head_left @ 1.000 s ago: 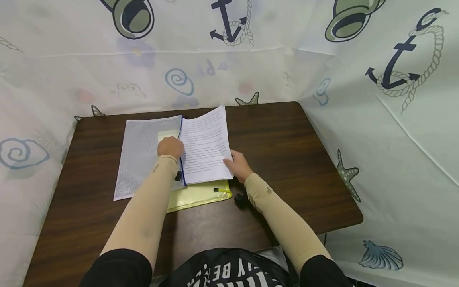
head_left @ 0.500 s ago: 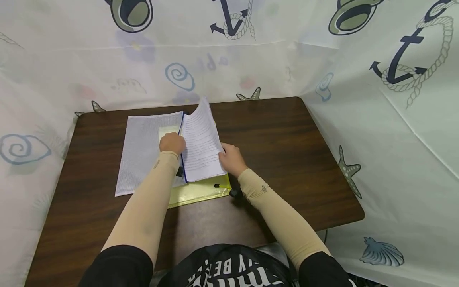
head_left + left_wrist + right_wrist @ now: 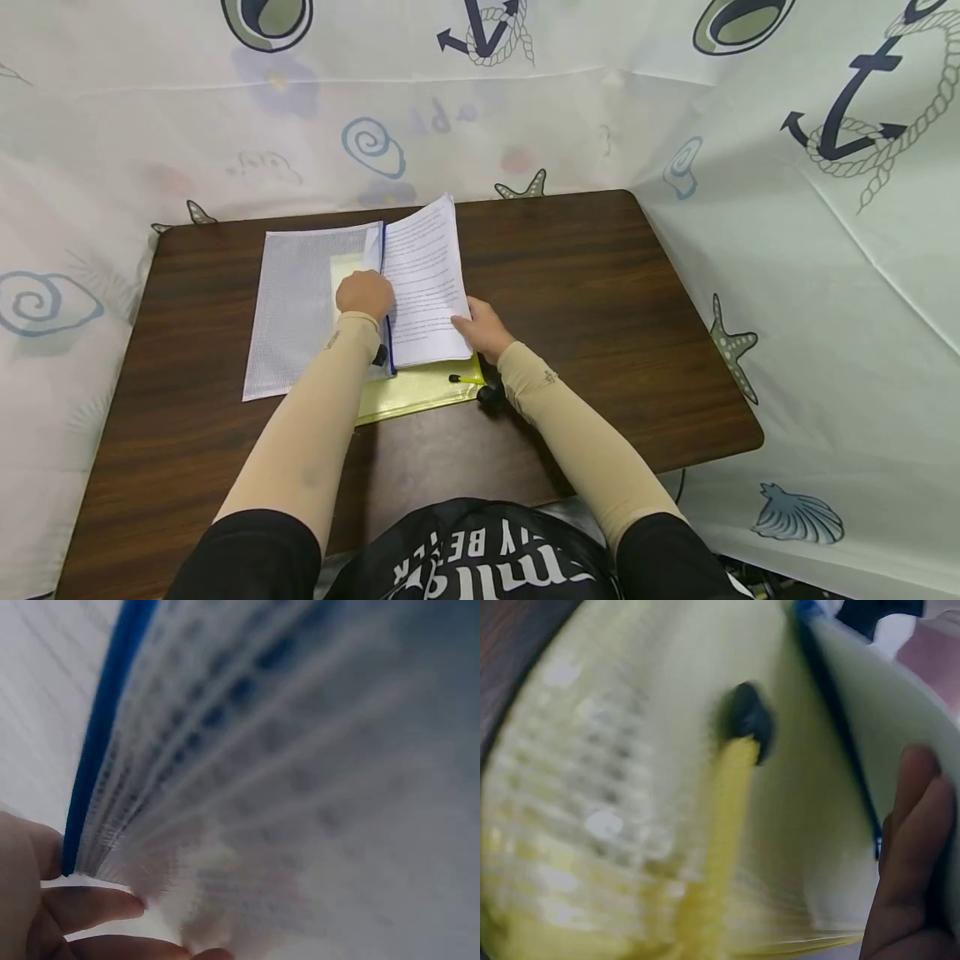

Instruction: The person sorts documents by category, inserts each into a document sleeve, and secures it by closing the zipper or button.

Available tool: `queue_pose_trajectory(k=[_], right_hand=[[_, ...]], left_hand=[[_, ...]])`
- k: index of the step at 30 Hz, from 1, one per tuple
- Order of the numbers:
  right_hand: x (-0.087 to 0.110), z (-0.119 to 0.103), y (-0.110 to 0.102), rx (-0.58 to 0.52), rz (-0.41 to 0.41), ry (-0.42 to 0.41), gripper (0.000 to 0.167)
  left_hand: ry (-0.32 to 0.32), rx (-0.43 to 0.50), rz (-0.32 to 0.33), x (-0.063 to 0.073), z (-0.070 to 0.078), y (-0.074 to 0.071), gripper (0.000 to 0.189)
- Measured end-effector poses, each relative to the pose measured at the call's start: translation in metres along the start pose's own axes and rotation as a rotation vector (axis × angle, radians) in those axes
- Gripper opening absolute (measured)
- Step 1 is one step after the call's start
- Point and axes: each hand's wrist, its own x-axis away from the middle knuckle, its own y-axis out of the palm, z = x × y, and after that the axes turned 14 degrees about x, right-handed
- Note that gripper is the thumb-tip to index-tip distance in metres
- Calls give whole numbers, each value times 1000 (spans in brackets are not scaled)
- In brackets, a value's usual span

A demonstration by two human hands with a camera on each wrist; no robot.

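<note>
Two hands, apart, both on one stack of printed sheets (image 3: 423, 283), which stood face up at mid-table, its outer edge lifted. Left hand (image 3: 365, 293) pinched the stack at its one blue spine (image 3: 105, 735), digits on both sides of it; right hand (image 3: 486, 331) gripped the right edge low down, thumb above, fingers beneath.

Two pouches: one clear gridded pouch (image 3: 292, 308) flat at left, one yellow pouch (image 3: 420, 396) under the sheets, its near part exposed. One yellow strip (image 3: 731, 802) with a dark tip lay on the yellow pouch, near the right hand.

One dark wood-grain table (image 3: 585, 283). Two beige sleeves (image 3: 311, 433); the left one and its hand hid part of the clear pouch and spine. Pale printed cloth (image 3: 570, 125) behind and at right: two anchors (image 3: 843, 125), three starfish (image 3: 733, 348), one scallop shell (image 3: 798, 512).

Writing: many lines of print on the top sheet, too small to read; white lettering on the black shirt (image 3: 472, 575), "BE" made out, the rest creased; faint letters on the cloth, unclear.
</note>
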Motion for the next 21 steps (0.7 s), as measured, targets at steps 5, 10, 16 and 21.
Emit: queue_pose_trajectory(k=[5, 10, 16, 21], right_hand=[[-5, -2, 2, 29, -44, 42, 41], [-12, -15, 11, 122, -99, -16, 44], [-8, -10, 16, 96, -85, 46, 45], [-6, -8, 21, 150, -39, 19, 44]], left_hand=[[-4, 24, 14, 1, 5, -5, 41], [62, -10, 31, 8, 11, -13, 38], [48, -55, 19, 15, 11, -12, 41], [78, -71, 75, 16, 12, -7, 41]])
